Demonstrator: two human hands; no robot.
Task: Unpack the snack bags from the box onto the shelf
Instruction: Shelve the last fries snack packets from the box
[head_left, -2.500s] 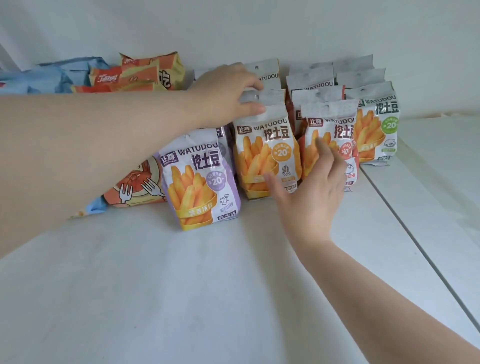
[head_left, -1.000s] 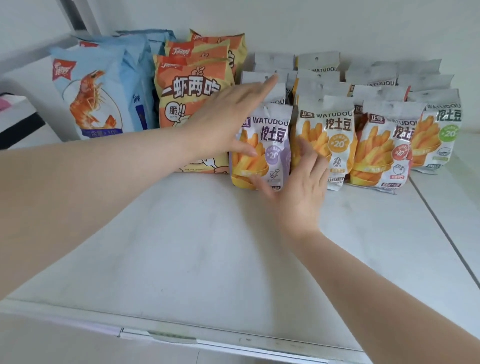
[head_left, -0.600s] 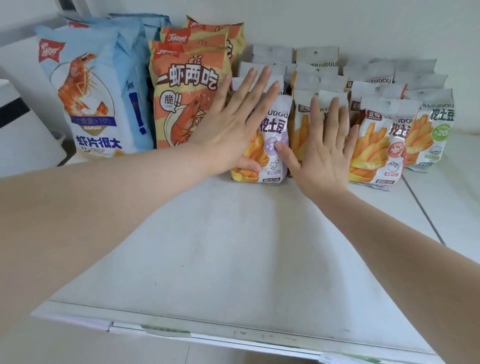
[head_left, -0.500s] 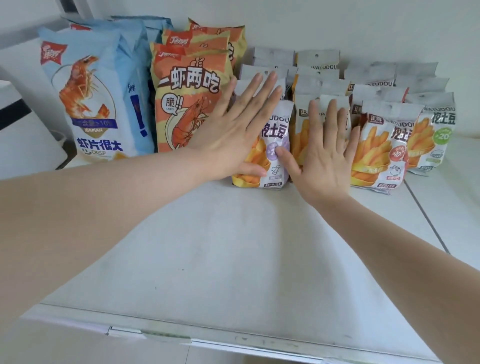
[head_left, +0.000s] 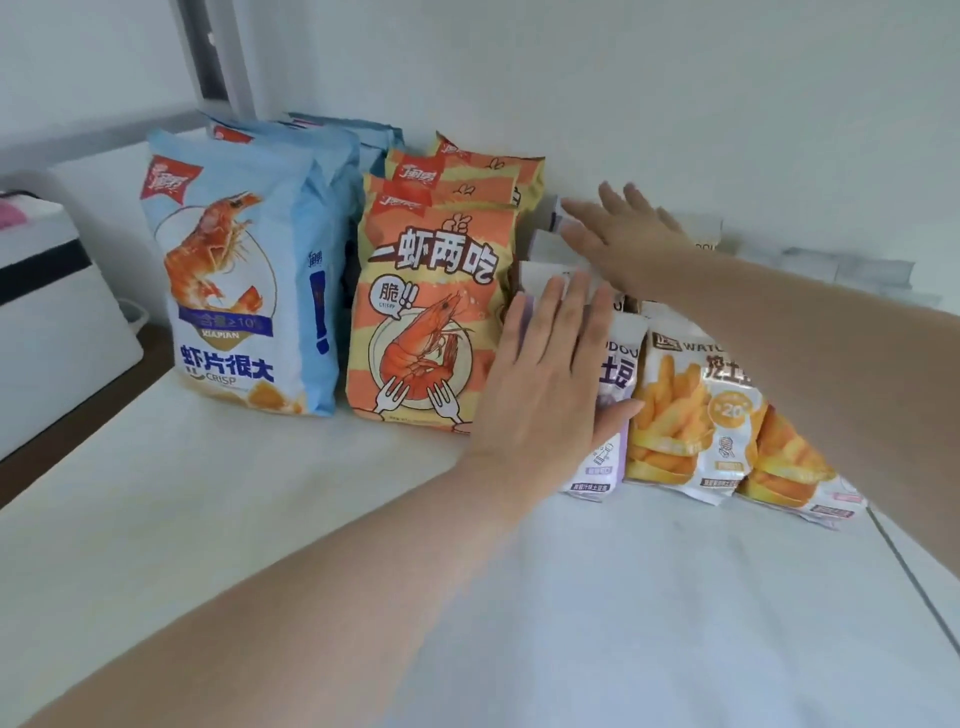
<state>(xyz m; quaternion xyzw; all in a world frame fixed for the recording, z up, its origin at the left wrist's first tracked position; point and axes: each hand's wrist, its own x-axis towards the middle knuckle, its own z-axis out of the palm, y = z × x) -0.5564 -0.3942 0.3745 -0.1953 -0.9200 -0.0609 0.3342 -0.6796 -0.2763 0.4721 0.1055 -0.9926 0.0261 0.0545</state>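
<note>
Snack bags stand in rows on the white shelf (head_left: 260, 519). My left hand (head_left: 545, 379) lies flat and open against the front of a purple-and-white fries bag (head_left: 605, 447), beside the orange shrimp bag (head_left: 426, 312). My right hand (head_left: 623, 234) reaches over the fries bags, fingers spread, above the white bag tops behind; I cannot tell whether it touches them. A yellow fries bag (head_left: 696, 415) stands right of the purple one, and another (head_left: 789, 478) is partly hidden under my right forearm. No box is in view.
Blue shrimp-crisp bags (head_left: 234, 280) stand at the left in a row running back to the wall. More orange bags (head_left: 467, 171) stand behind the front one. A white appliance with a black band (head_left: 47, 322) sits off the shelf's left edge. A seam (head_left: 909, 571) crosses the shelf at right.
My right hand has lifted off the front fries bag and moved up and back over the rear bags. My left hand stays flat on the purple bag. The view has swung left.
</note>
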